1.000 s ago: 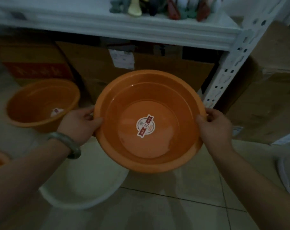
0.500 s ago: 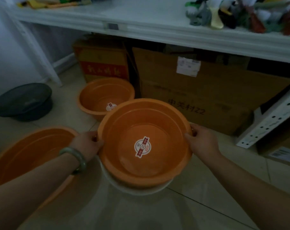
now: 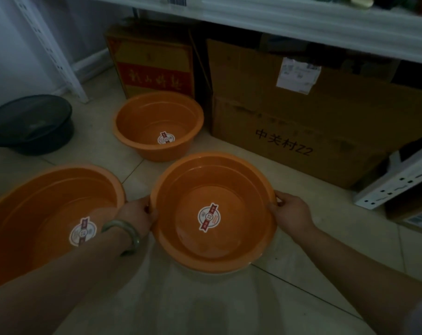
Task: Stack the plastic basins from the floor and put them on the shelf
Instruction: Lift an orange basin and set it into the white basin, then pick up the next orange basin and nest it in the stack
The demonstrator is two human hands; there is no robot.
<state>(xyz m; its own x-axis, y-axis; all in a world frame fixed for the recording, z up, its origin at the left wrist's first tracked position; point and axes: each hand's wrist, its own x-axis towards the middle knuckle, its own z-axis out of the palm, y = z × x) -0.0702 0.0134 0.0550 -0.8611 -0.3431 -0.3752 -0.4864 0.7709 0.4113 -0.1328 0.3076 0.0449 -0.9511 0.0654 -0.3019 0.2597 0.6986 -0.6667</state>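
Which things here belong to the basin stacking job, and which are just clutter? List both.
Job: held orange basin, left hand, right hand, large orange basin, far orange basin, shelf.
Clutter: cardboard boxes, black bin.

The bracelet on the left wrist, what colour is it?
Pale grey-green bracelet, seen in the head view.

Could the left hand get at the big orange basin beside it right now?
Probably yes: the big orange basin sits right beside the left hand with nothing between, but that hand grips the held basin.

Storeroom: cardboard boxes (image 3: 301,122) under a white metal shelf (image 3: 301,22).
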